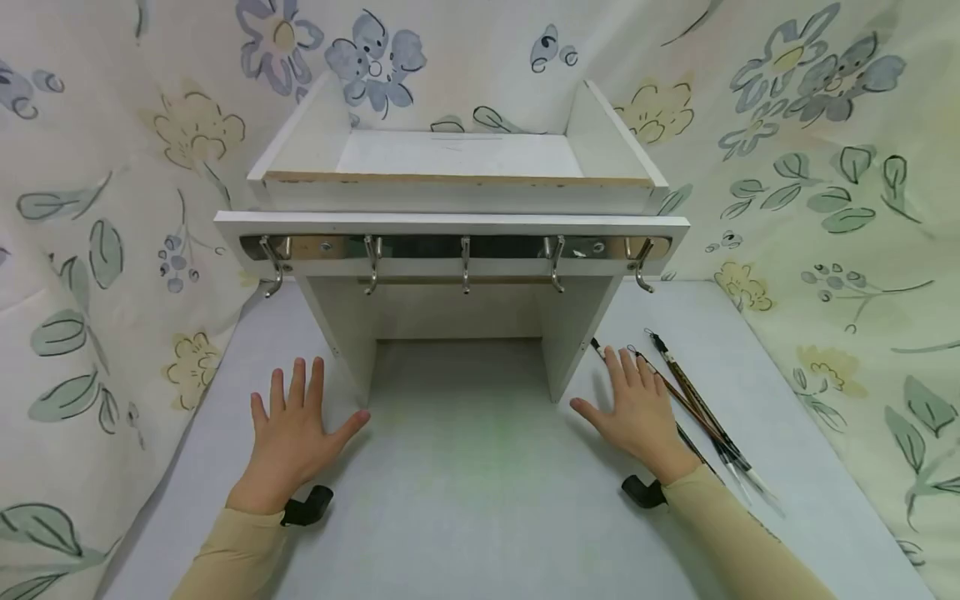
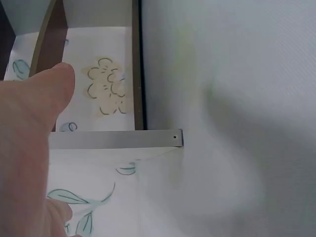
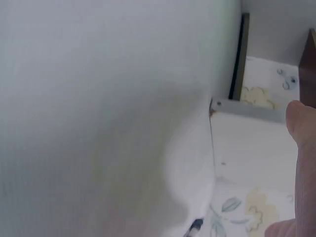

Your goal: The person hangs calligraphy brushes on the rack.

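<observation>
My left hand (image 1: 288, 442) is held over the white table with its fingers spread, left of a white wooden shelf (image 1: 450, 222). The right hand (image 1: 641, 412), likewise spread and with nothing in its grasp, is on the shelf's other side. Its fingers overlap several slender paintbrushes (image 1: 697, 400) in the head view. A row of metal hooks (image 1: 466, 265) runs along the shelf's front rail. In the left wrist view the left thumb (image 2: 54, 89) shows near the shelf's side panel (image 2: 116, 140). The right thumb (image 3: 298, 121) appears at the edge of the right wrist view, beside the other side panel (image 3: 252, 109).
A floral cloth (image 1: 90, 250) hangs behind and on both sides of the table (image 1: 480, 500). The shelf has an open upper tray (image 1: 457, 154) and a hollow lower part between two side panels. Black devices (image 1: 307, 506) sit at both wrists.
</observation>
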Tool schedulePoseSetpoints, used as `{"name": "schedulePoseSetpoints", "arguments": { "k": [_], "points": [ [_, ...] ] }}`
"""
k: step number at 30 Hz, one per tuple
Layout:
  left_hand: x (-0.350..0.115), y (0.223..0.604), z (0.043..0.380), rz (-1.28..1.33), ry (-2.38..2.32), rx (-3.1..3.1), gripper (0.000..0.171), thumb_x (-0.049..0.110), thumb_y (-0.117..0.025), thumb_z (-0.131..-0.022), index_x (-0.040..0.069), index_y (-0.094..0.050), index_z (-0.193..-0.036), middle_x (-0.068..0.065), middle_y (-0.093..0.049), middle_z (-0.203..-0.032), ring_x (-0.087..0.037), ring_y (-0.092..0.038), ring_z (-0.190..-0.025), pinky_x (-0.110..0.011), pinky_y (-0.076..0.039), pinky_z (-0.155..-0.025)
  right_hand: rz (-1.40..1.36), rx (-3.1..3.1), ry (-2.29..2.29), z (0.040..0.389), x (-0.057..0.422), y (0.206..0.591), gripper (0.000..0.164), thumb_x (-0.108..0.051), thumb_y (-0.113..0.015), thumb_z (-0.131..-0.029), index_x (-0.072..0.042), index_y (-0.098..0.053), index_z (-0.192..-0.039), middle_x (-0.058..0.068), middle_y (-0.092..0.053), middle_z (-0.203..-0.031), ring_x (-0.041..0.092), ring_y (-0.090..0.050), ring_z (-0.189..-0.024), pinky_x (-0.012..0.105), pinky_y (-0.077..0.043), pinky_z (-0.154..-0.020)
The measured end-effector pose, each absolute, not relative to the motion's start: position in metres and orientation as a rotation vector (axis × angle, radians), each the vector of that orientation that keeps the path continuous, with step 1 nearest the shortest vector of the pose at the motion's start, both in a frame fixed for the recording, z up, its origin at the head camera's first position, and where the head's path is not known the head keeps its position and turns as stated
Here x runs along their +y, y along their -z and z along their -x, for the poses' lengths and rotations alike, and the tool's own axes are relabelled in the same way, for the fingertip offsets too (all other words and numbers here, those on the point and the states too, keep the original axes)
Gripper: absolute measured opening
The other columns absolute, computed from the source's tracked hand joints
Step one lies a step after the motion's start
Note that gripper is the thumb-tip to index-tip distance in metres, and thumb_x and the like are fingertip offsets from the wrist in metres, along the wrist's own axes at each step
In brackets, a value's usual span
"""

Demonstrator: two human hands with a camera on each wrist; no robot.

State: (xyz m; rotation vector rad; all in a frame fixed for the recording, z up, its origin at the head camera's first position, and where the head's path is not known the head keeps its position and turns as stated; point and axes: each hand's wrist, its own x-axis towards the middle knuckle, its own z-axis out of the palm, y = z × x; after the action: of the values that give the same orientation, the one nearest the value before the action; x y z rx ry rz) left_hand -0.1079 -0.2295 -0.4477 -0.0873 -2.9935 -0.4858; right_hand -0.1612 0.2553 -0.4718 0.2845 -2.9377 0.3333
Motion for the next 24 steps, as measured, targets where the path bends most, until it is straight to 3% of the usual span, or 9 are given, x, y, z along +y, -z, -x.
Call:
{"name": "schedulePoseSetpoints", "arguments": {
  "k": [8,11,15,18,24],
  "points": [
    [-0.227,0.437,0.111,0.144,0.793,-2.915,0.1,0.062,-0.055,-0.089,0.01,0.0,-0.156,-0.023,-0.004,-0.159,-0.05,0.001,-0.142,-0.07,-0.001,-0.107,-0.169,-2.972,-0.595,0.172,0.292,0.457,0.105,-0.072,-0.054,-0.083,-0.004,-0.018,-0.154,0.028,-0.035,-0.147,0.052,-0.033,-0.13,0.067,-0.031,-0.099],
    [-0.226,0.431,0.114,0.163,0.967,-2.85,0.097,0.056,-0.059,-0.09,0.016,0.0,-0.156,-0.02,-0.008,-0.159,-0.047,-0.006,-0.143,-0.069,-0.012,-0.107,-0.097,-2.961,-0.754,0.177,0.309,0.45,0.101,-0.066,-0.057,-0.085,-0.001,-0.018,-0.153,0.031,-0.038,-0.143,0.052,-0.037,-0.127,0.066,-0.034,-0.096],
    [-0.224,0.428,0.116,0.165,1.179,-2.755,0.092,0.049,-0.063,-0.09,0.032,0.0,-0.155,-0.006,-0.012,-0.16,-0.038,-0.016,-0.144,-0.066,-0.024,-0.105,0.02,-2.954,-0.97,0.183,0.331,0.445,0.097,-0.063,-0.057,-0.087,-0.005,-0.018,-0.153,0.031,-0.041,-0.14,0.048,-0.04,-0.126,0.064,-0.036,-0.095],
    [-0.222,0.427,0.119,0.222,1.31,-2.65,0.089,0.039,-0.067,-0.09,0.039,-0.004,-0.153,0.002,-0.016,-0.159,-0.031,-0.022,-0.143,-0.06,-0.027,-0.107,0.113,-2.958,-1.09,0.185,0.346,0.447,0.095,-0.063,-0.056,-0.088,-0.006,-0.019,-0.154,0.031,-0.04,-0.141,0.047,-0.039,-0.127,0.062,-0.038,-0.095],
    [-0.21,0.416,0.121,0.336,1.498,-2.503,0.089,0.021,-0.07,-0.09,0.036,-0.011,-0.155,0.0,-0.023,-0.157,-0.033,-0.035,-0.137,-0.052,-0.037,-0.104,0.25,-2.959,-1.271,0.187,0.37,0.452,0.092,-0.063,-0.054,-0.089,-0.003,-0.022,-0.152,0.032,-0.04,-0.139,0.046,-0.042,-0.124,0.057,-0.041,-0.092]
  ]
}}
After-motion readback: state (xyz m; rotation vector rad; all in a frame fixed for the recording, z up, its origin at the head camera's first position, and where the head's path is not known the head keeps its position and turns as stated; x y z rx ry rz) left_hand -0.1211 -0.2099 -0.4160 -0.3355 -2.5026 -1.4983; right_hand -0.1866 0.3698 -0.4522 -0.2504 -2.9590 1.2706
